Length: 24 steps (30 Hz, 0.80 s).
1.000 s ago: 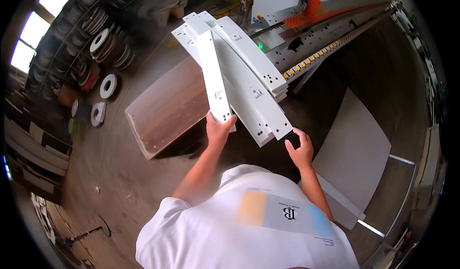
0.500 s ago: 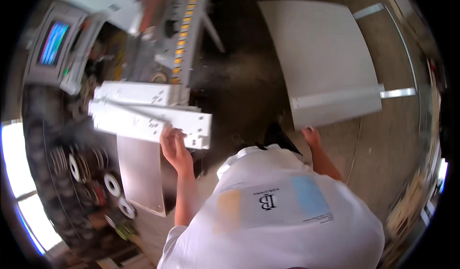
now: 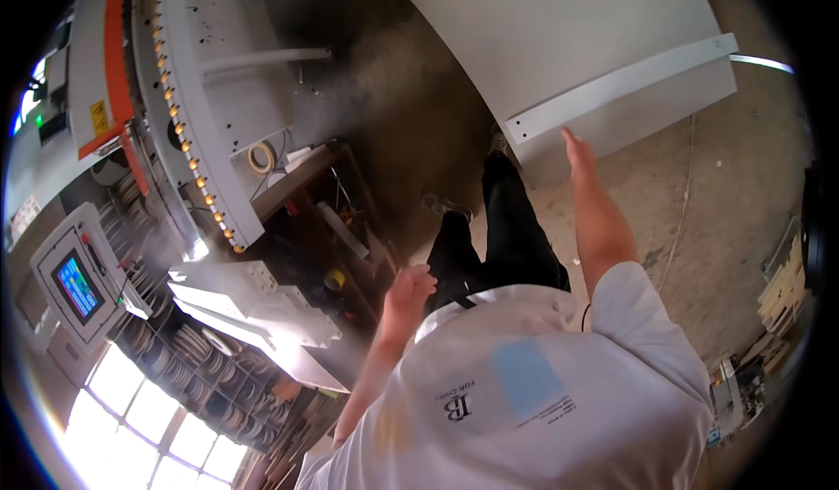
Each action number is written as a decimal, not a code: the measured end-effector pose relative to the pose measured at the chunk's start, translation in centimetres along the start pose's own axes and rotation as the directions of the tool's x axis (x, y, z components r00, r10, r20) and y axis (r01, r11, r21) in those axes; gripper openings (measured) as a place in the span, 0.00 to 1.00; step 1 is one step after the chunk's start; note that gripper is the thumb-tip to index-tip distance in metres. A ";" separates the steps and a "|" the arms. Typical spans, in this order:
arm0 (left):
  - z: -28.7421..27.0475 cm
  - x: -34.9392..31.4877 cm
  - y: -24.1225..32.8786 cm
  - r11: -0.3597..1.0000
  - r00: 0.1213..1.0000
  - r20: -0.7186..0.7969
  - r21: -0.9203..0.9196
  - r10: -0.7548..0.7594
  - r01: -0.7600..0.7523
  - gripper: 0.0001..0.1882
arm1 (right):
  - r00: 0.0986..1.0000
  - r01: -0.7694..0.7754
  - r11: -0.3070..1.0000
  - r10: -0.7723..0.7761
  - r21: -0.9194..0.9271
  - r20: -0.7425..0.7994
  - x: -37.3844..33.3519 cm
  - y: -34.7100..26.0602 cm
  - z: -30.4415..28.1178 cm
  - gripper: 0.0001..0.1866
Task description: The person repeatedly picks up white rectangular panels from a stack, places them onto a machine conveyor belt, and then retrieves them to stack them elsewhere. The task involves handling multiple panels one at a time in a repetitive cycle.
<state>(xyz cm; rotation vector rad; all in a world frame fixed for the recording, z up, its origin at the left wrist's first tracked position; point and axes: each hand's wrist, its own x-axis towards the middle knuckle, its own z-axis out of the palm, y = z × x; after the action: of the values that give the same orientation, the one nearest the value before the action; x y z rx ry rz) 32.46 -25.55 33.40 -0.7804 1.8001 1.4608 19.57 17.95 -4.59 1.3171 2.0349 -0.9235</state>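
Observation:
My left hand (image 3: 409, 291) is in front of my body, away from the stack of drilled white boards (image 3: 253, 302); it holds nothing, its fingers loosely bent and slightly apart. My right arm reaches forward, and my right hand (image 3: 578, 151) is at the near edge of a long white strip (image 3: 620, 86) with dark holes at its left end. This strip lies across a large white panel (image 3: 577, 27). The right hand's fingers look stretched out; whether they touch the strip or panel I cannot tell.
At left stands a machine with an orange band and a row of yellow rollers (image 3: 181, 132). Its control screen (image 3: 77, 287) is beside racks of edging rolls (image 3: 205, 359). A wooden shelf unit (image 3: 350, 219) with a tape roll (image 3: 335, 279) stands nearby. Wood strips (image 3: 782, 289) lie far right.
The view has swung right. My left hand has come off the white boards and back toward my body. My right hand has moved from the panel's corner to beside the strip.

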 end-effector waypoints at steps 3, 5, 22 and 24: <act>2.0 2.1 -2.1 0.988 0.987 -0.035 -0.017 -0.156 0.155 0.15 | 0.982 -0.177 0.958 0.188 0.227 -0.024 5.2 -3.7 1.6 0.50; 3.5 3.1 -2.9 0.974 0.973 -0.047 -0.005 -0.225 0.225 0.15 | 0.959 -0.277 0.922 0.285 0.270 0.012 6.1 -7.0 2.2 0.51; 4.6 6.0 4.0 0.989 0.987 0.088 0.078 -0.134 0.127 0.16 | 0.912 -0.210 0.974 0.226 0.083 -0.342 -3.4 5.9 -5.6 0.62; 4.1 5.8 5.8 0.997 0.993 0.109 0.068 -0.038 0.031 0.16 | 0.894 -0.121 0.924 0.260 0.362 -0.366 -5.8 7.3 -9.7 0.57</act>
<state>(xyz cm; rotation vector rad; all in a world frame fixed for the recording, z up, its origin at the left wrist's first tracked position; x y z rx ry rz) 25.00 -20.63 31.44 -0.6808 1.7346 1.3874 27.78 24.43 3.84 2.0054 2.0480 -0.9903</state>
